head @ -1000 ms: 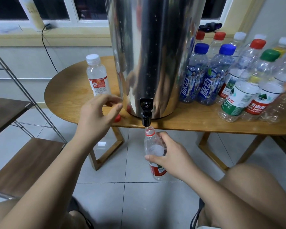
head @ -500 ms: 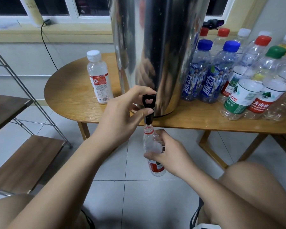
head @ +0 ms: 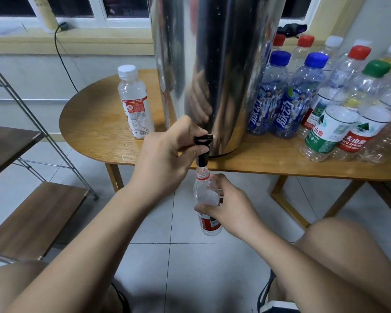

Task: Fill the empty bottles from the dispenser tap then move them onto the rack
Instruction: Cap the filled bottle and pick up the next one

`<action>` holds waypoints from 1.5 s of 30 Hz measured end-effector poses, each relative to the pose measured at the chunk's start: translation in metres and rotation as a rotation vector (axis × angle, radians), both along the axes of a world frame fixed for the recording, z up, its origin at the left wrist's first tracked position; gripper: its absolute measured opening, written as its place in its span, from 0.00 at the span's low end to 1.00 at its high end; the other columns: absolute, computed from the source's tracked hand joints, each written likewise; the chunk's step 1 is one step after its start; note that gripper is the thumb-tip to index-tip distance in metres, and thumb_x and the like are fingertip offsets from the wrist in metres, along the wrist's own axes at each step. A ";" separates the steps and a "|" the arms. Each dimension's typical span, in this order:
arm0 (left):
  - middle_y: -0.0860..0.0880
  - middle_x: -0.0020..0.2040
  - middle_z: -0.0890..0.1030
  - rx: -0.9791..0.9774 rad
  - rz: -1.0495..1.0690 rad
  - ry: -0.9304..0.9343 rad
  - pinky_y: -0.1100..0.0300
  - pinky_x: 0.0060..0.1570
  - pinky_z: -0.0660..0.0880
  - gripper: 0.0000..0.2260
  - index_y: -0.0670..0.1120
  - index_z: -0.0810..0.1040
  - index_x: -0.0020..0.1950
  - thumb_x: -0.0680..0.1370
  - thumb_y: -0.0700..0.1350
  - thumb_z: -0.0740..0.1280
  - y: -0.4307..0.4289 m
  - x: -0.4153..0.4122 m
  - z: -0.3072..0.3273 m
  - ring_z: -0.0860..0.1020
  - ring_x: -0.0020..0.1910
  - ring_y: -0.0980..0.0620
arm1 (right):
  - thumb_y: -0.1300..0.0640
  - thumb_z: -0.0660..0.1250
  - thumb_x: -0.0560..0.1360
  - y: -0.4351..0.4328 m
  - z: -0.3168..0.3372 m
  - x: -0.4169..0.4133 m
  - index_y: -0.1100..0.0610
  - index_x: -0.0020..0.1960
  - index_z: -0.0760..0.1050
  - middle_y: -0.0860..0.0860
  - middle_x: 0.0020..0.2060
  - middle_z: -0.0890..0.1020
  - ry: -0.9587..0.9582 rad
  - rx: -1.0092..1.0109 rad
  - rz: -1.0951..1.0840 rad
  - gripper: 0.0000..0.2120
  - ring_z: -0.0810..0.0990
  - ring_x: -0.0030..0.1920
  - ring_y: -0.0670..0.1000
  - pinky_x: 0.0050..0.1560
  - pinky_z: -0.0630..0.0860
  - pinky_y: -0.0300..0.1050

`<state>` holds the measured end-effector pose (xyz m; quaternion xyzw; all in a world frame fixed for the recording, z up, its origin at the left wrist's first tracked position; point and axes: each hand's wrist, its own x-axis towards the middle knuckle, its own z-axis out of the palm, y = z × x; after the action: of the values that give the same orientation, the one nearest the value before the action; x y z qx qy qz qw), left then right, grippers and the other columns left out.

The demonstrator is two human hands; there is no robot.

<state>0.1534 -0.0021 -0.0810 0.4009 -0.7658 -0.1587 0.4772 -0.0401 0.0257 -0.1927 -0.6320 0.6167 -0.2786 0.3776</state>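
The clear plastic bottle with a red label (head: 204,188) hangs upright, uncapped, in front of the near edge of the table, its mouth right under the spout of the black tap (head: 203,148). Your right hand (head: 231,207) wraps its fingers (head: 215,180) round the bottle's middle. Hold that grip firm but do not squeeze, since thin plastic buckles and spills. Line the neck up squarely below the spout so nothing runs down the outside.

Your left hand (head: 165,159) grasps the tap's lever between thumb and fingers, at the foot of the tall stainless-steel dispenser (head: 212,64). Work the lever gently. I cannot tell whether water is running, so watch the level through the clear wall and close the tap short of the neck.

The round wooden table (head: 95,123) carries a white-capped bottle (head: 134,105) to the left and a crowd of capped bottles (head: 321,114) to the right. The metal rack with wooden shelves (head: 32,213) stands at the left, so carry the filled bottle that way once capped.
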 end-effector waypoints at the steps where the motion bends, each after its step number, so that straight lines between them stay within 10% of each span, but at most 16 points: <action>1: 0.57 0.54 0.89 -0.014 0.004 -0.008 0.50 0.52 0.85 0.10 0.47 0.78 0.53 0.79 0.40 0.78 0.000 0.001 0.000 0.86 0.56 0.60 | 0.43 0.82 0.72 0.000 -0.001 0.000 0.39 0.73 0.68 0.40 0.69 0.79 0.000 0.001 -0.002 0.36 0.80 0.66 0.48 0.61 0.76 0.43; 45: 0.53 0.52 0.89 0.050 -0.003 -0.078 0.45 0.51 0.84 0.07 0.48 0.80 0.55 0.81 0.43 0.76 -0.002 0.007 0.002 0.88 0.53 0.52 | 0.45 0.83 0.71 -0.001 -0.002 0.008 0.40 0.69 0.69 0.43 0.67 0.81 0.024 0.017 -0.014 0.34 0.81 0.65 0.51 0.66 0.81 0.55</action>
<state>0.1608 -0.0038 -0.0787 0.4174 -0.7803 -0.1627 0.4364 -0.0322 0.0247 -0.1943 -0.6278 0.6279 -0.2685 0.3734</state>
